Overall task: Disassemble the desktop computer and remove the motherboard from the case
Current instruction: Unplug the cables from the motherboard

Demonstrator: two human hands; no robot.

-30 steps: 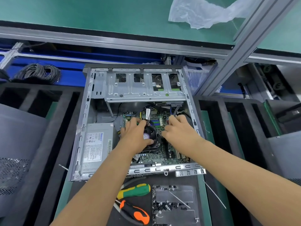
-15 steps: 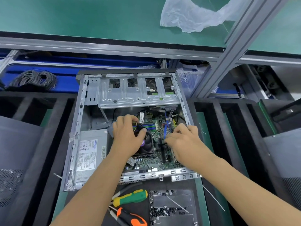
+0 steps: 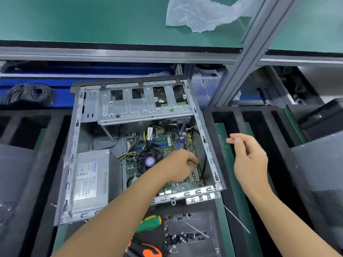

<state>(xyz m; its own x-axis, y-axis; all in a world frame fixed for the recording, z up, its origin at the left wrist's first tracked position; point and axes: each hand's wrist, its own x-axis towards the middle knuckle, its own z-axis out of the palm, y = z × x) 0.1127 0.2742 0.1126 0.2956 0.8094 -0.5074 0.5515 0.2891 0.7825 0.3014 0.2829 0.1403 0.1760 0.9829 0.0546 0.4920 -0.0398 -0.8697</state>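
Right hand (image 3: 248, 156) lifted outside case (image 3: 74, 149) edge, left hand (image 3: 181, 166) over motherboard (image 3: 167, 143)

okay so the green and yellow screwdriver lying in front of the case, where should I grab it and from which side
Judging by how it lies, take the green and yellow screwdriver by its thick handle, the only part showing, coming down from above with the right hand, which is free. The left forearm crosses its left end, so a grip from that side looks blocked.

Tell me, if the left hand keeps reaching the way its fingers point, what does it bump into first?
Probably the black cable just beyond the left hand, then the case wall on that side. Depth is hard to judge, so the fingers may already touch the motherboard.
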